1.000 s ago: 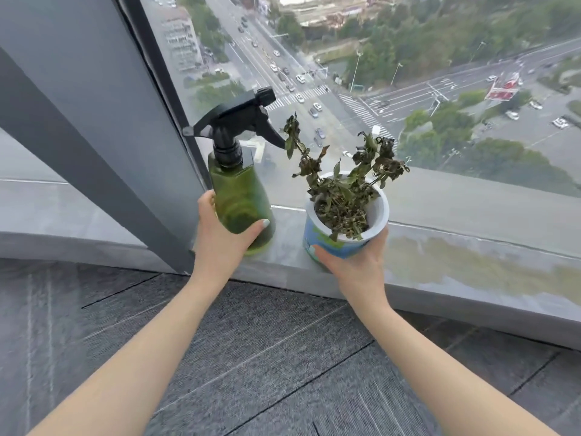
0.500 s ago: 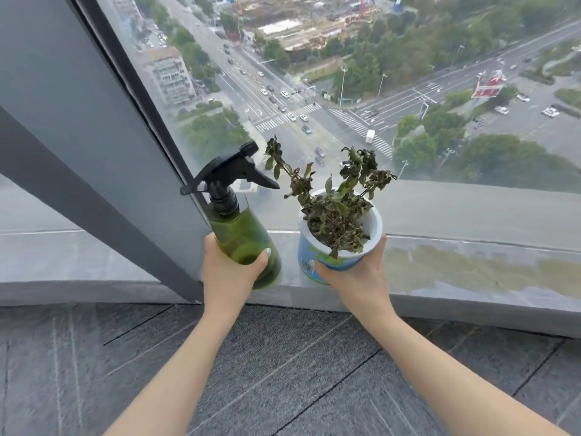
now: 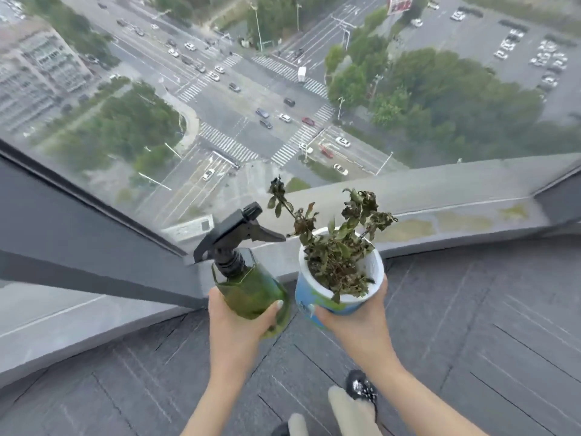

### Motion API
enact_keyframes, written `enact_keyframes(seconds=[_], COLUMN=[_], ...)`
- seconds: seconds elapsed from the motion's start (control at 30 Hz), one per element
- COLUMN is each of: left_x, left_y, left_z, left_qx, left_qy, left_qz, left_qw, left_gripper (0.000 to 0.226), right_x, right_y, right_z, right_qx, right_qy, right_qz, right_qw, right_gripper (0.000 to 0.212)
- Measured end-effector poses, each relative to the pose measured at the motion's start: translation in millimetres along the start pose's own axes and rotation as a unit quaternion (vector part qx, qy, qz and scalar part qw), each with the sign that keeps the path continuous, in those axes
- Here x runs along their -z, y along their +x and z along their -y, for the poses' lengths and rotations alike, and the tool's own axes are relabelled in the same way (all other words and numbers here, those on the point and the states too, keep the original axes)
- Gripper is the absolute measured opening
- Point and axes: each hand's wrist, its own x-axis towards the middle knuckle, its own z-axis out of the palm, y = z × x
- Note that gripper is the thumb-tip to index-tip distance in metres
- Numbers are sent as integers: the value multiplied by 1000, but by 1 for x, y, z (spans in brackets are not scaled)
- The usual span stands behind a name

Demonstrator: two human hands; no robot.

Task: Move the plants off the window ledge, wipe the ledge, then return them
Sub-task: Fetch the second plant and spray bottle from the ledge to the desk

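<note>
- potted plant (image 3: 338,262): wilted, brown-green leaves on thin stems, in a white pot with blue and green print, held upright in the air over the grey floor (image 3: 471,325), at 6 o'clock of the window ledge (image 3: 440,221).
- right hand (image 3: 355,322) gripping the pot from below.
- left hand (image 3: 234,325) wrapped around a green spray bottle (image 3: 248,287) with black trigger, at 9 o'clock of the pot.

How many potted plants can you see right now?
1: a wilted plant in a white and blue pot, held by the right hand, beside the green spray bottle in the left hand. Others may be out of view.
</note>
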Motion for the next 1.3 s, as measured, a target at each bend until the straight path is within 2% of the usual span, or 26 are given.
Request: enact_keyframes(seconds=[0.07,0.17,0.27,0.33,0.4,0.53,0.73,1.0,1.13,1.3], left_x=[-3,-15,-29,-42,-56,-96,-182,-334,-405,-495], left_y=[-26,-56,-82,-103,-126,-174,-256,-393,-466,-546], left_z=[-50,-114,-166,-195,-219,-265,-310,-346,-358,-368], left_qx=[15,-9,-27,-52,-83,-156,-234,-308,-324,-327], left_qy=[-8,9,5,15,29,59,97,91,94,100], left_qz=[31,81,143,188,221,306,403,498,528,590], left_qw=[999,997,989,981,971,937,880,806,780,731], left_gripper=[63,66,67,64,62,59,53,60,59,64], right_x=[23,57,94,125,158,226,319,467,549,646], right_y=[-27,-65,-104,-125,-147,-186,-251,-315,-347,-386], right_z=[47,106,155,184,208,226,231,205,195,181], right_qx=[-14,-44,-25,4,40,115,111,105,104,92], right_qy=[-4,10,31,43,9,-24,3,16,25,25], right_qz=[-37,-105,-174,-219,-258,-366,-492,-587,-615,-667], right_qw=[999,993,984,975,965,923,863,802,781,739], right_gripper=[95,81,105,100,98,95,90,90,96,95])
